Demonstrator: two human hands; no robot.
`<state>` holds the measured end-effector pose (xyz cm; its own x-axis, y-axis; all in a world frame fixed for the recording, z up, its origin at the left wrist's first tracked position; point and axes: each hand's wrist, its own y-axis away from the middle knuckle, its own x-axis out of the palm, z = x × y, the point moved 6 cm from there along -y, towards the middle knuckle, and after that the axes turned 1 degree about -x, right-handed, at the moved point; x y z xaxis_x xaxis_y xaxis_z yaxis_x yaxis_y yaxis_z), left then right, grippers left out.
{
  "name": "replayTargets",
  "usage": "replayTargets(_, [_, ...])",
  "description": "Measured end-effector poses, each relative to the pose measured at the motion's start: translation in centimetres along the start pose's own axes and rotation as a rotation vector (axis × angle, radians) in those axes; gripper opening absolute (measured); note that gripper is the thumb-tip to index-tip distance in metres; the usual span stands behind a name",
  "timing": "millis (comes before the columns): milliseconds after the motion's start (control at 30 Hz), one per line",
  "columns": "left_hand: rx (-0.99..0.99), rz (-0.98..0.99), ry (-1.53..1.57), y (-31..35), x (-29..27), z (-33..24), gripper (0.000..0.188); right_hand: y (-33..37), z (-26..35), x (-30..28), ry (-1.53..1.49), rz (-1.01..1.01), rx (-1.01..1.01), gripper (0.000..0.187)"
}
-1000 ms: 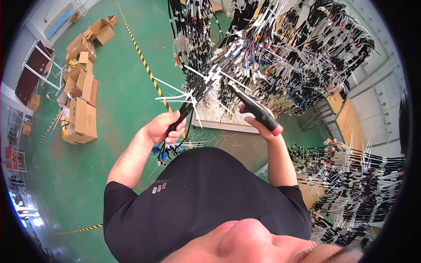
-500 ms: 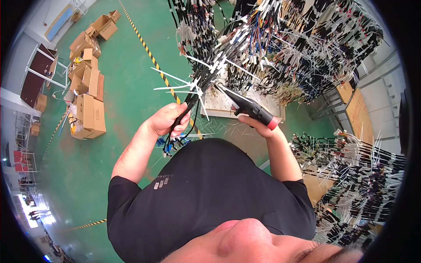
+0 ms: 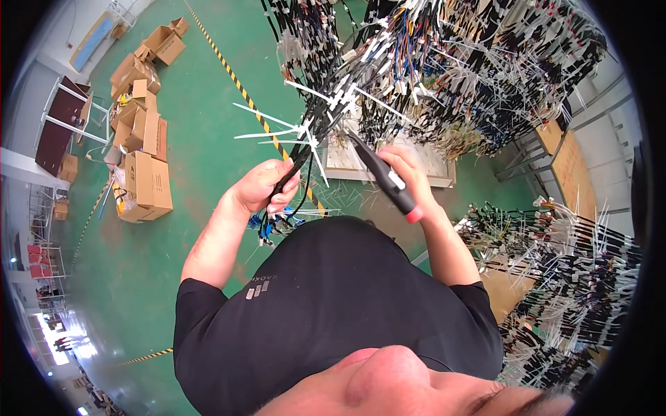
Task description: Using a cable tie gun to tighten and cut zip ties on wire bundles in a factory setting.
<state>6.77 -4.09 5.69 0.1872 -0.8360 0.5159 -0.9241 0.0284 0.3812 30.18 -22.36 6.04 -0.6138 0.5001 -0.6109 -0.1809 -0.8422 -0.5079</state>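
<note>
My left hand point(image 3: 267, 186) is closed round a bundle of black cables point(image 3: 300, 156), whose lower ends with blue connectors point(image 3: 281, 223) hang below the fist. White cable ties point(image 3: 303, 130) circle the bundle above it, their long tails sticking out sideways. More white ties point(image 3: 341, 97) sit higher up, where the bundle meets a hanging mass of wires. In my right hand point(image 3: 411, 177) is a black hand tool point(image 3: 388, 182) with a narrow tip and a red butt end. That tip points up and left, close to the bundle; whether it touches cannot be made out.
Dense wire harnesses point(image 3: 499, 76) hang at the far right, with another rack of them point(image 3: 569, 277) nearer right. A pale platform point(image 3: 388, 172) stands beneath, near scattered tie offcuts. Open cardboard boxes point(image 3: 149, 187) line the left. Striped tape point(image 3: 229, 66) crosses the green floor.
The tool has swung steeper, its red end moving left and toward me. My right hand has shifted round to its right side. My left hand and the bundle have barely moved.
</note>
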Motion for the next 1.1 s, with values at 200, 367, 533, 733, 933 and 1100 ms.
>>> replayTargets(200, [0.024,-0.017,0.038,0.3,-0.6,0.2,0.057,0.5,-0.8,-0.7,-0.321,0.090,0.160,0.049])
replayTargets(367, [0.003,-0.024,0.033,0.1,-0.1,0.2,0.057,-0.1,1.2,-0.5,0.119,-0.070,0.051,0.049])
replayTargets(533, [0.013,-0.016,0.032,0.1,-0.1,0.3,0.057,0.0,1.2,-0.3,0.546,-0.155,-0.015,0.050])
replayTargets(733, [0.019,-0.019,0.000,0.2,0.0,0.2,0.057,1.4,-0.8,0.7,-0.049,-0.080,0.187,0.046])
replayTargets(933, [-0.012,-0.012,0.031,0.2,0.2,0.3,0.058,1.7,-0.8,1.5,-0.655,0.001,0.399,0.044])
replayTargets(1100, [0.002,-0.004,0.009,0.0,0.0,0.3,0.058,1.3,-0.5,1.7,-0.675,0.063,0.334,0.037])
